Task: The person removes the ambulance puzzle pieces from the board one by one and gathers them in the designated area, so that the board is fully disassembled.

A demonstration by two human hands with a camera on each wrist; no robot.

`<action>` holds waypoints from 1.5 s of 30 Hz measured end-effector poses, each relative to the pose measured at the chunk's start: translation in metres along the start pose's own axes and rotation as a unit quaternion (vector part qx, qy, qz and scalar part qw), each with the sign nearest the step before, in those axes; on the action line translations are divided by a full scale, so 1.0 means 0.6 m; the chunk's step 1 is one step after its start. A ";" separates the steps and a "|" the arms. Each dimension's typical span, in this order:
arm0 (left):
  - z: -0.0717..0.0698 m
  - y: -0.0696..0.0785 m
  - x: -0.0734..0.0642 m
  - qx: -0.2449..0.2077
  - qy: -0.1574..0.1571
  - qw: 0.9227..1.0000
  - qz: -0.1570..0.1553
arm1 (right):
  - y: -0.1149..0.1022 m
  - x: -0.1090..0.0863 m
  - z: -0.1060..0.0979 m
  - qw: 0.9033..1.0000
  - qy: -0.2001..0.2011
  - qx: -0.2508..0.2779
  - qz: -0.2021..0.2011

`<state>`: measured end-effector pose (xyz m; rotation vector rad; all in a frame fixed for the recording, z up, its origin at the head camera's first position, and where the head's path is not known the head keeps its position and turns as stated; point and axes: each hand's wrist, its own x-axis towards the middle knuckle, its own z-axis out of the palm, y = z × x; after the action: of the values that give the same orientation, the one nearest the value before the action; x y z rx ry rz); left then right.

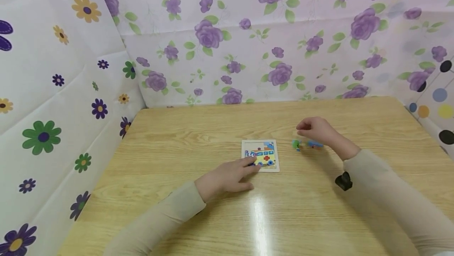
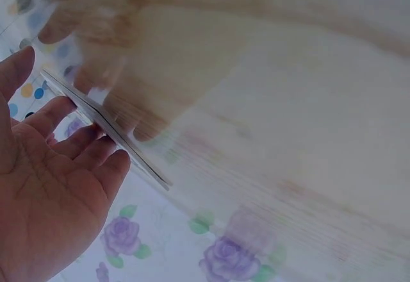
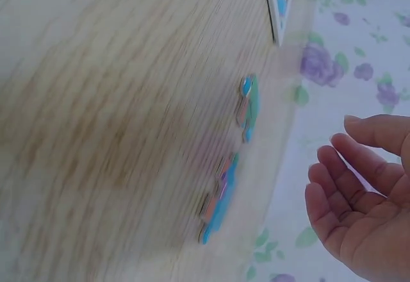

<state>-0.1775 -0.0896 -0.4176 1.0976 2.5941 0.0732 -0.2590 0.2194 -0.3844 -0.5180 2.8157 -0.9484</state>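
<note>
A jigsaw puzzle [image 1: 267, 157] in a square white frame, showing a yellow ambulance with a red cross, lies on the table. My left hand [image 1: 235, 174] rests its fingers on the puzzle's lower left part and covers some of the picture. In the left wrist view the puzzle board [image 2: 106, 128] shows edge-on under the fingertips. Two loose puzzle pieces lie to its right: a green one [image 1: 296, 144] and a blue one [image 1: 315, 144]. My right hand [image 1: 317, 130] hovers over them, fingers loosely bent, holding nothing. Both pieces lie apart from it in the right wrist view.
The wooden table [image 1: 170, 141] meets a flowered cloth [image 1: 209, 51] at the back, and another cloth [image 1: 53, 90] hangs on the left. A black camera mount [image 1: 343, 181] sits by the right sleeve. Light glares off the table's front middle.
</note>
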 end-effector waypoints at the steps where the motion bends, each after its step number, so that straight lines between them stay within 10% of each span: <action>1: 0.000 0.000 0.000 -0.001 -0.001 1.000 0.000 | -0.002 0.001 0.002 1.000 0.001 0.000 -0.003; 45: 0.001 -0.001 0.002 -0.018 -0.003 1.000 0.003 | -0.072 0.036 0.105 0.997 -0.073 -0.022 -0.022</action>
<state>-0.1780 -0.0892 -0.4187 1.0928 2.5740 0.1174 -0.2530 0.1439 -0.4084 -0.6310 2.7098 -0.8224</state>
